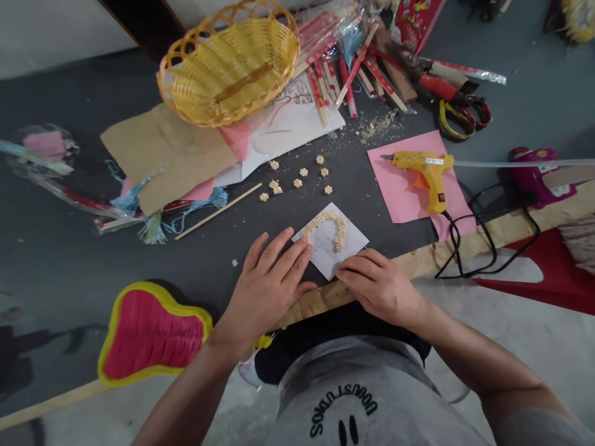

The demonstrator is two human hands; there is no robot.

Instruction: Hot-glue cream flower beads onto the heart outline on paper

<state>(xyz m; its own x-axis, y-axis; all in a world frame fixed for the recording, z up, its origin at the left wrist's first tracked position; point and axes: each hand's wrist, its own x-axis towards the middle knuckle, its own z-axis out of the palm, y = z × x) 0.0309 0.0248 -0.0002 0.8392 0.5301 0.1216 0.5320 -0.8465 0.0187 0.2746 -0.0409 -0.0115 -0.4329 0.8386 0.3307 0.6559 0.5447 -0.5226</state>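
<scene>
A small white card point(325, 249) lies on the dark table near its front edge, with an arch of small beige flower-shaped pieces point(331, 224) stuck on it. My left hand point(269, 285) rests flat on the table with fingers stretched out, fingertips touching the card's left corner. My right hand point(379, 286) lies palm down, fingers curled and pressing on the card's lower right edge. Several loose beige flower pieces point(297, 178) are scattered on the table just beyond the card.
A yellow glue gun point(425, 173) lies on a pink sheet point(404, 198), its black cord point(469, 248) trailing right. A yellow wicker basket point(227, 62) sits on paper sheets at the back, red-wrapped sticks point(348, 68) and scissors point(460, 114) beside it. A red-and-yellow fan point(149, 331) lies left.
</scene>
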